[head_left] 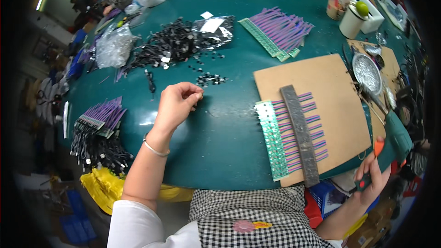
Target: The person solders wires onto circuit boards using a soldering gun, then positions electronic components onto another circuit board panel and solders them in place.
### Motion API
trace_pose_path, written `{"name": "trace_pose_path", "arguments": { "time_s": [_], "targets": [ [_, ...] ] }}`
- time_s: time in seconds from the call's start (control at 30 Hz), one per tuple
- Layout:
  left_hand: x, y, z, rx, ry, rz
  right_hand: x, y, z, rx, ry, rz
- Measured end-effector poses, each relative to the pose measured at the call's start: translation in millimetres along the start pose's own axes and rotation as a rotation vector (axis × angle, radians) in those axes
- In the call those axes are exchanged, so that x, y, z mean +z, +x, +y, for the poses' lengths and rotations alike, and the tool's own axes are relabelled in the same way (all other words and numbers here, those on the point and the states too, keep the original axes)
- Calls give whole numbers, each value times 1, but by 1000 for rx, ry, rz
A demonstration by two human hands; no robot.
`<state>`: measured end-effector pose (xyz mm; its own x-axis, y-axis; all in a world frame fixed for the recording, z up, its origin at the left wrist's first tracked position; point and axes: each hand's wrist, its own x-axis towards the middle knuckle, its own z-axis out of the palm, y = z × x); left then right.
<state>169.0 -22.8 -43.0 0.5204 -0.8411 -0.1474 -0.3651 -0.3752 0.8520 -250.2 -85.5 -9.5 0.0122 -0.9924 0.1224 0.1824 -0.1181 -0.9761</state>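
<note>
A teal counter (220, 142) carries a brown board (321, 82), on which a green strip with purple wires (275, 140) lies pinned under a grey bar (301, 133). That strip looks light and floppy, best taken by its stiffer green edge. At the counter's right edge a green tool (397, 138) is gripped low by the right hand (372, 177), fingers closed round its orange-marked handle. The left hand (177, 105) rests mid-counter, wrist bent, fingertips pinched together, possibly on a tiny black part; I cannot tell. Loose small black parts (211, 79) lie just beyond, light and easily scattered.
</note>
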Motion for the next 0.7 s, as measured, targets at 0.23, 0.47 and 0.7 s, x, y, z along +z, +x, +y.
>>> {"name": "trace_pose_path", "arguments": {
  "time_s": [0.23,0.47,0.7],
  "targets": [
    [7,11,-7,176,395,212,24,-21,1,22,37,-161],
    [22,26,-16,288,462,245,35,-29,-2,45,76,-167],
    [27,6,3,364,473,260,43,-33,-6,111,121,-163]
  ]
}}
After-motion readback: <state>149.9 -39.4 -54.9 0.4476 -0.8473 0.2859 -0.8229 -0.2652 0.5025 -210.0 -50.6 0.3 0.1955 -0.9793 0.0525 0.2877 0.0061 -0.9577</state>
